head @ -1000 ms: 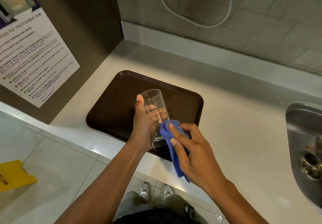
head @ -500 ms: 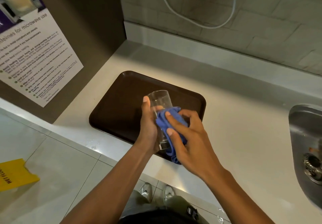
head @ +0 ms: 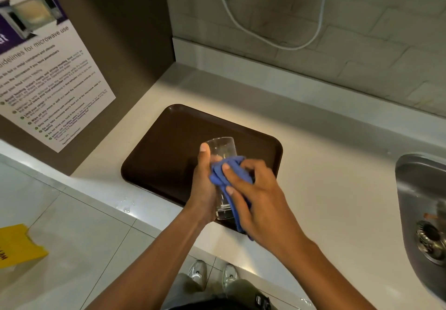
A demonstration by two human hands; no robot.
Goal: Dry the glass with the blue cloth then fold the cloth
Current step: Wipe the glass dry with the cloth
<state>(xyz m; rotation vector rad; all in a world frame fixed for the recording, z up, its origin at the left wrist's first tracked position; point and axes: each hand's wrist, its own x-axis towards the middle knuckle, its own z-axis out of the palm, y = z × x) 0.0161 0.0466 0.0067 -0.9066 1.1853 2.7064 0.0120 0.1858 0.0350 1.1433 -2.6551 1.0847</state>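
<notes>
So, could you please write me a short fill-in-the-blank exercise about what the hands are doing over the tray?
1. The left hand holds a clear ____.
2. The right hand presses a cloth coloured ____ against it.
3. Beneath both hands lies a brown ____ on the counter.
4. At the right edge of the view sits a metal ____.

Missing words: glass; blue; tray; sink.

glass (head: 223, 148): clear, glossy | cloth (head: 218, 177): blue fabric | tray (head: 169, 145): matt brown | sink (head: 420, 189): brushed metal
</notes>
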